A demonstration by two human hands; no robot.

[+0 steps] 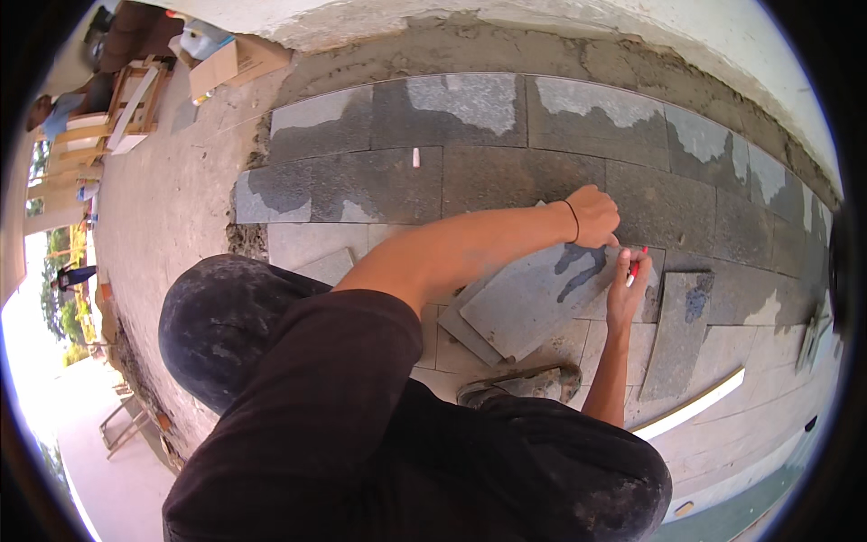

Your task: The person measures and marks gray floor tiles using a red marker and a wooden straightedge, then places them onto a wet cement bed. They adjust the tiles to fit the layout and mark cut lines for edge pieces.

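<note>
My left hand, a dark band at its wrist, reaches over a pair of loose stacked grey slabs to their far right edge, its fingers curled; anything within them is hidden. Just below it, my right hand grips a red-and-white marker upright near the slab's edge. The top slab has dark wet patches. Beyond lie rows of grey pavers, partly wet, with a small pale cylinder on them. Another slab lies right of my right hand.
A white strip lies at lower right. A mortar band runs along the far wall. At upper left are a cardboard box, wooden furniture and a person; another person is farther left. My sandalled foot is below the slabs.
</note>
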